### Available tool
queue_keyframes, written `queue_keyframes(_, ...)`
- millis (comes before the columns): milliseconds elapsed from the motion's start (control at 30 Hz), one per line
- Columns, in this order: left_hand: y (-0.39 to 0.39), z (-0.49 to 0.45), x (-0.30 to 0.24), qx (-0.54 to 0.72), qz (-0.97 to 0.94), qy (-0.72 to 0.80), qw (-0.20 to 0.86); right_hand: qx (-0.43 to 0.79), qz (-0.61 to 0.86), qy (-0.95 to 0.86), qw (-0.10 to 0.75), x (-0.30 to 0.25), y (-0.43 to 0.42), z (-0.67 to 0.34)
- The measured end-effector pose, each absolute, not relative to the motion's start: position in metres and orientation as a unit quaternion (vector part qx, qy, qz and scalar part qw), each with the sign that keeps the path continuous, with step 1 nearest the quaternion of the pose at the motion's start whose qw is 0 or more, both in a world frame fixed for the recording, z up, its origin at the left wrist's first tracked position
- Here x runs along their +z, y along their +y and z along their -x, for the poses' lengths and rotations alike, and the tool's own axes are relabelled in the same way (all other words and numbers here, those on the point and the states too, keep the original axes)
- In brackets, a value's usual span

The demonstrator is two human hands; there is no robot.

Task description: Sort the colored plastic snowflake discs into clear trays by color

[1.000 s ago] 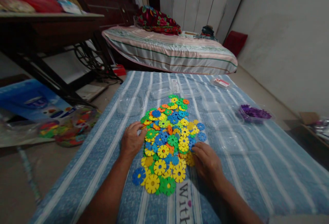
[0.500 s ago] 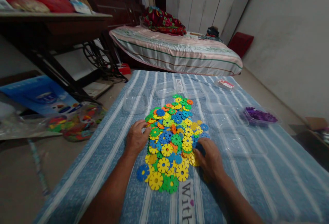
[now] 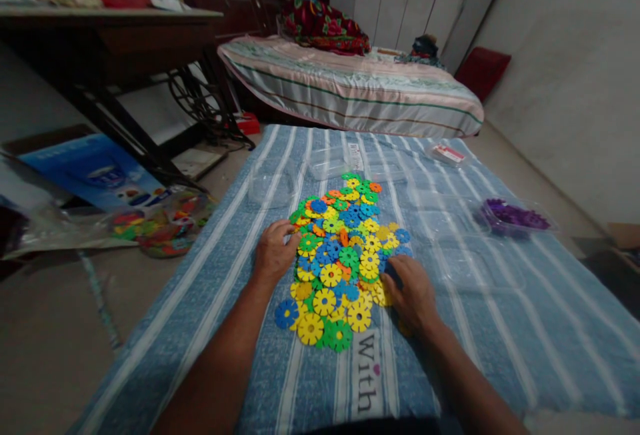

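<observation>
A pile of notched plastic discs [image 3: 331, 275] in yellow, green, blue and orange is spread along the middle of the cloth. At the pile's left edge rests my left hand [image 3: 274, 252], thumb and forefinger apart, with no disc visible between them. On the right edge my right hand [image 3: 411, 292] lies with bent fingers and a gap between thumb and forefinger. Its thumb is beside a yellow disc [image 3: 381, 294], and blue discs lie by the fingertips. Part of another yellow disc shows under the right wrist.
Clear plastic boxes [image 3: 273, 188] stand around the pile on the striped blue cloth [image 3: 225, 235]. One box holds purple discs [image 3: 515, 214]. A small red-and-white packet [image 3: 449, 154] lies at the far right. Bags of colourful pieces [image 3: 175, 222] are on the floor at left.
The camera view has shifted slightly, so everything sits a little higher and further right. Both hands keep nearly the same places beside the pile.
</observation>
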State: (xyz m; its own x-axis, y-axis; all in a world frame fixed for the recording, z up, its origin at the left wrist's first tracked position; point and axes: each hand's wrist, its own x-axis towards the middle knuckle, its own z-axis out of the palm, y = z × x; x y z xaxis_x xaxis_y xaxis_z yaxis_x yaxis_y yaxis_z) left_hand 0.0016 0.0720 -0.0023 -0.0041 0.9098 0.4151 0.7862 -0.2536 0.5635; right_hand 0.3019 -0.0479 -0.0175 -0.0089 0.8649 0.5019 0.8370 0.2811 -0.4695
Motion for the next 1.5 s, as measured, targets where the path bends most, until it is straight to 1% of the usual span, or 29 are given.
queue_keyframes(167, 0.071, -0.001, -0.003, 0.367, -0.703, 0.604, 0.084, 0.019, 0.600, -0.712, 0.365, -0.021, -0.047, -0.303)
queue_keyframes(433, 0.070, 0.000, -0.003, 0.369, -0.705, 0.599, 0.089, 0.031, 0.581, -0.708, 0.401, -0.024, -0.056, -0.308)
queue_keyframes(733, 0.071, 0.000, -0.003, 0.356, -0.709, 0.603, 0.081, 0.027, 0.562, -0.748, 0.353, -0.027, -0.074, -0.313)
queue_keyframes(933, 0.072, 0.001, -0.005, 0.360, -0.708, 0.603, 0.076, 0.022, 0.537, -0.761, 0.364, -0.027, -0.076, -0.317)
queue_keyframes(1133, 0.072, 0.002, -0.007, 0.363, -0.707, 0.602, 0.078, 0.025, 0.529, -0.770, 0.355, -0.027, -0.079, -0.319)
queue_keyframes(1333, 0.071, 0.002, -0.006, 0.365, -0.705, 0.603, 0.079, 0.018, 0.528, -0.759, 0.380, -0.027, -0.077, -0.317)
queue_keyframes(1500, 0.071, 0.001, -0.004, 0.366, -0.706, 0.602, 0.077, 0.035, 0.529, -0.745, 0.404, -0.020, -0.077, -0.314)
